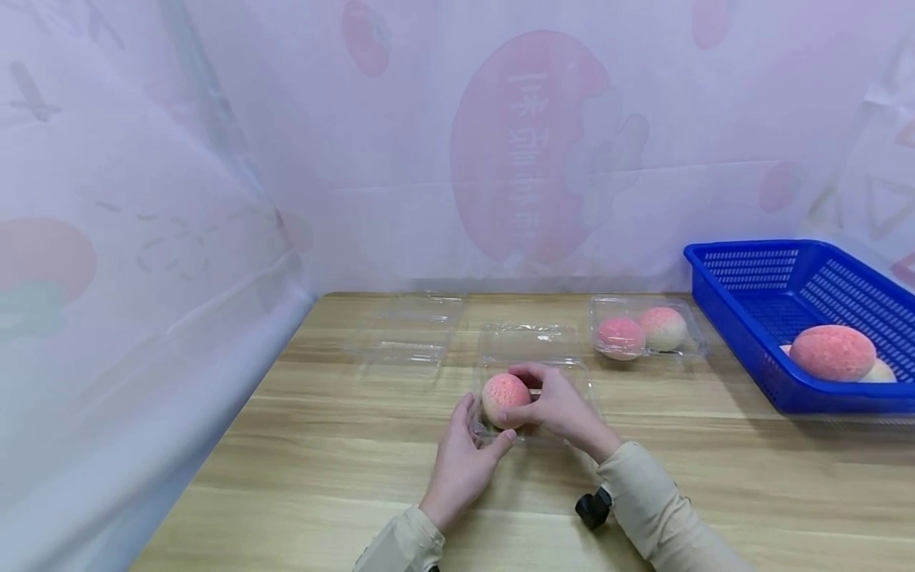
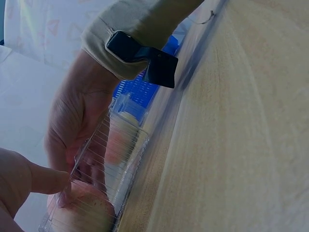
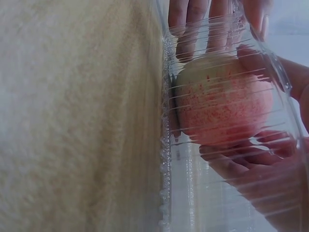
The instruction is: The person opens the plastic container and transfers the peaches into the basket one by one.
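Observation:
A round pink-and-cream peach (image 1: 505, 400) sits in the near half of an opened clear plastic box (image 1: 532, 347), whose lid lies folded back. My right hand (image 1: 560, 409) grips the peach from the right, thumb in front and fingers behind. At the near left corner, my left hand (image 1: 465, 461) holds the box, its fingers along the left wall and its thumb at the front rim. Through the ribbed wall in the right wrist view, the speckled peach (image 3: 222, 104) shows between the hands. The left wrist view shows the left thumb (image 2: 48, 179) against the rim.
A second opened clear box (image 1: 411, 330) lies at the back left. At the back right stands a clear box (image 1: 686, 338) with two peaches. A blue basket (image 1: 736, 342) at the far right holds several more. White printed cloth (image 1: 400, 230) hangs behind the table.

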Available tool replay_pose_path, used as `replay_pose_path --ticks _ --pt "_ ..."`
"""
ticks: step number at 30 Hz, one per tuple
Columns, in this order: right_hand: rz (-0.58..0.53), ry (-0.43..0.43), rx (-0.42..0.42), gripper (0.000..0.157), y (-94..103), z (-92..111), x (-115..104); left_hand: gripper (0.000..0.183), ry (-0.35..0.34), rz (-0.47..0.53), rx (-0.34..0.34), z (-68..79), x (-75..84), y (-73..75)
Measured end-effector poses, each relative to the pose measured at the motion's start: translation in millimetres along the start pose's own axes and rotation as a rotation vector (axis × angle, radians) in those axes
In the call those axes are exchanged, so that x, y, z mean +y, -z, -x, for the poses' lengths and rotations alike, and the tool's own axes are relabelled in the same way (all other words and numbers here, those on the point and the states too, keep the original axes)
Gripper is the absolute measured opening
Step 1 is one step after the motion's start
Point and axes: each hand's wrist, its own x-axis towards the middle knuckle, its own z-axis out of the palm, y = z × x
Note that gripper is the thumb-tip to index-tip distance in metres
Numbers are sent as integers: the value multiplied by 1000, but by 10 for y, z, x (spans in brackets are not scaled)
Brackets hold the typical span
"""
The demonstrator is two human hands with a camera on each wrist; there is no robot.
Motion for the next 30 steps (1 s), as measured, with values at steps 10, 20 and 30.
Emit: replay_pose_path --ticks 10,20,30 --pt "58 32 -35 74 5 -28 19 86 -12 3 -7 3 7 4" --pt "64 7 -38 76 -9 -35 26 86 -18 33 -7 12 -5 4" --pt "87 9 -34 74 7 -36 37 86 -22 34 -3 12 0 -2"
